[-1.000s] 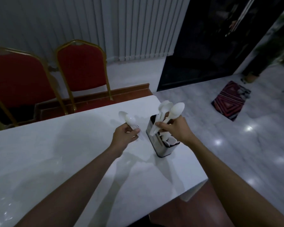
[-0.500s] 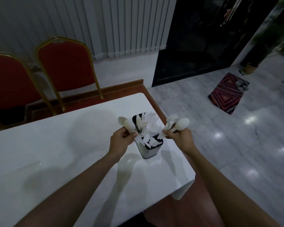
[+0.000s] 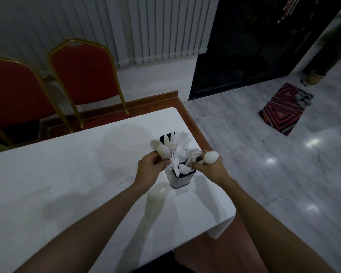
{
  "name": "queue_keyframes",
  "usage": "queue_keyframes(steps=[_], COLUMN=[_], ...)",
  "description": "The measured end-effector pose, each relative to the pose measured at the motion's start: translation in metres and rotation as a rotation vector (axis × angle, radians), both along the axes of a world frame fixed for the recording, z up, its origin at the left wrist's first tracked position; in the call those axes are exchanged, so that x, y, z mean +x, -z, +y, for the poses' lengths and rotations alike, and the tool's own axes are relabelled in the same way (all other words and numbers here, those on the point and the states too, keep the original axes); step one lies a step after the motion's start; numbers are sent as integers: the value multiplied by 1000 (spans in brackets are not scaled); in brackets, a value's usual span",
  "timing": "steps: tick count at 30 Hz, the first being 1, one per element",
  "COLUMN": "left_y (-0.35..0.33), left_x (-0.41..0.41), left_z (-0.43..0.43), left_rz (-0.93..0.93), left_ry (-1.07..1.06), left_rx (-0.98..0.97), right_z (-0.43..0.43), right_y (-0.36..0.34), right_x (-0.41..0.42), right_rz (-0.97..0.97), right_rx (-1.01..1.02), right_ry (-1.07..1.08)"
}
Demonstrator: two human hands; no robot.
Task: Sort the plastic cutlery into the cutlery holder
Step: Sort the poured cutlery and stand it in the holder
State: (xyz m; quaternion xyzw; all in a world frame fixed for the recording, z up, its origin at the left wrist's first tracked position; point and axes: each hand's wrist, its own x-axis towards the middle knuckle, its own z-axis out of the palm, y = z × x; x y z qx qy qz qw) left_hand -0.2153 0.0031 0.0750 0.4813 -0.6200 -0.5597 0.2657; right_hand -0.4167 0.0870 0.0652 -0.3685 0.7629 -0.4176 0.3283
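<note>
White glossy worktop (image 3: 67, 184) stretching wide leftwards, rectangular metal cutlery holder (image 3: 178, 181) crammed with white plastic cutlery (image 3: 182, 147) near its right edge, left hand (image 3: 149, 170) fingers pinching two white plastic spoons (image 3: 158, 147), right hand (image 3: 211, 171) fingers gripping a white spoon bunch (image 3: 210, 157) over the holder.

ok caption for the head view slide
Left hand and right hand each hold plastic spoons beside the cutlery holder on the table.

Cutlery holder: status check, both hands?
Left hand grips two spoons beside cutlery holder. Right hand grips more spoons over its rim. Holder upright, part full. Nothing blocking.
</note>
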Motion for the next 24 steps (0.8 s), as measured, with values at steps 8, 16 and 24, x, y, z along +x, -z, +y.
queue_keyframes(steps=[8, 16, 24], left_y=[-1, 7, 12], left_x=[-9, -13, -11], left_z=[11, 16, 14], left_rz=[-64, -110, -93], left_ry=[18, 74, 58], left_rx=[-126, -191, -180], right_z=[-20, -13, -3], right_y=[-11, -12, -12], right_x=[4, 7, -8], right_rz=[207, 504, 444], right_rx=[151, 163, 147], right_ry=[-188, -398, -327])
